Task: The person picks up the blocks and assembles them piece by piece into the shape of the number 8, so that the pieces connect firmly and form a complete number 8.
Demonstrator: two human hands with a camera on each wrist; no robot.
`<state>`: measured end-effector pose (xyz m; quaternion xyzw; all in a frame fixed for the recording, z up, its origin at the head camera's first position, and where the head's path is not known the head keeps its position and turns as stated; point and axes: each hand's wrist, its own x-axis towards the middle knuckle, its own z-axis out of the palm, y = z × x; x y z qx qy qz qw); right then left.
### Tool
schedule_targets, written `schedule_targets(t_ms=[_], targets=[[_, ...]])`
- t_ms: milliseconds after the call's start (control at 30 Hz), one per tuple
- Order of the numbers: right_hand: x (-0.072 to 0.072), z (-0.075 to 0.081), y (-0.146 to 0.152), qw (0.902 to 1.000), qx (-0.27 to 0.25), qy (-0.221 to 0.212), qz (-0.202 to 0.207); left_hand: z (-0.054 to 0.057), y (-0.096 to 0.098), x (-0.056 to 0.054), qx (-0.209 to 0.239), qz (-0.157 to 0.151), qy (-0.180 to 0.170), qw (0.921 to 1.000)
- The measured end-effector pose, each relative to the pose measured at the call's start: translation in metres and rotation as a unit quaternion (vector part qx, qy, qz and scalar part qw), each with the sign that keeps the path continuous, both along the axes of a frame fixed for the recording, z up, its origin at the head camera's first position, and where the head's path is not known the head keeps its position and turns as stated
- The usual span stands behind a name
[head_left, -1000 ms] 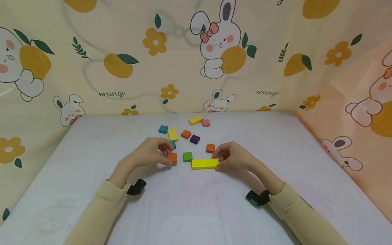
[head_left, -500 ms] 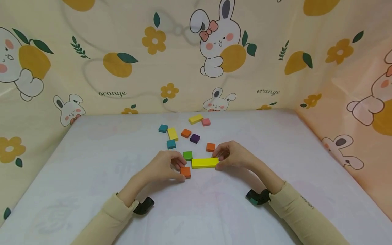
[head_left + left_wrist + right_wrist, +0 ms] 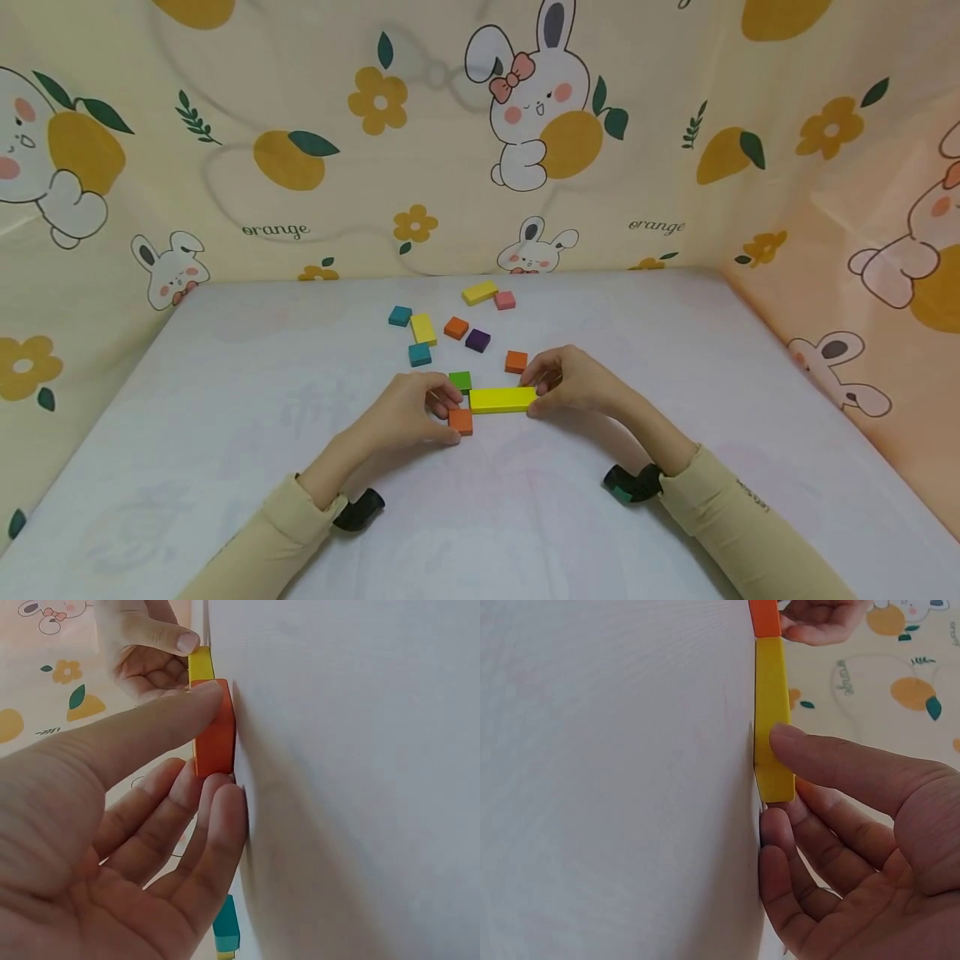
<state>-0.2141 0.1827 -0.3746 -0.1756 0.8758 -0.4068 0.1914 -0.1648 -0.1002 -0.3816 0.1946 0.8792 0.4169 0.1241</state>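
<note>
My left hand (image 3: 405, 412) pinches a small orange block (image 3: 461, 422) between thumb and fingers, low on the table. That block sits at the near left corner of a long yellow block (image 3: 502, 400); whether the two touch I cannot tell. My right hand (image 3: 573, 383) grips the right end of the yellow block, its thumb (image 3: 810, 750) on the near side. A green block (image 3: 460, 381) lies just behind the yellow block's left end, partly covered by my left fingers. Behind the right end is another orange block (image 3: 516, 362), close to my right fingertips.
Farther back on the white table (image 3: 480, 517) lie two teal blocks, one of them a teal block (image 3: 420, 354) near my left hand. Also there are a yellow block (image 3: 423, 329), an orange block (image 3: 456, 327), a purple block (image 3: 477, 340) and a pink block (image 3: 505, 300). A patterned cloth (image 3: 450, 167) stands behind.
My left hand has carried the orange block right and nearer to me, to the yellow block's left end, uncovering a teal block. My right hand has stayed on the yellow block.
</note>
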Motion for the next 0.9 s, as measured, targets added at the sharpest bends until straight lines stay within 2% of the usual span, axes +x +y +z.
schedule_targets(t_ms=[300,900], targets=[[0.0008,0.0003,0.0,1.0,0.003,0.004,0.0,0.0007,0.0022,0.0003,-0.003,0.006,-0.011,0.9999],[0.0,-0.0018,0.0007,1.0,0.0,0.008,0.003,-0.0044,0.0039,-0.0002,-0.001,0.01,-0.002,0.9999]])
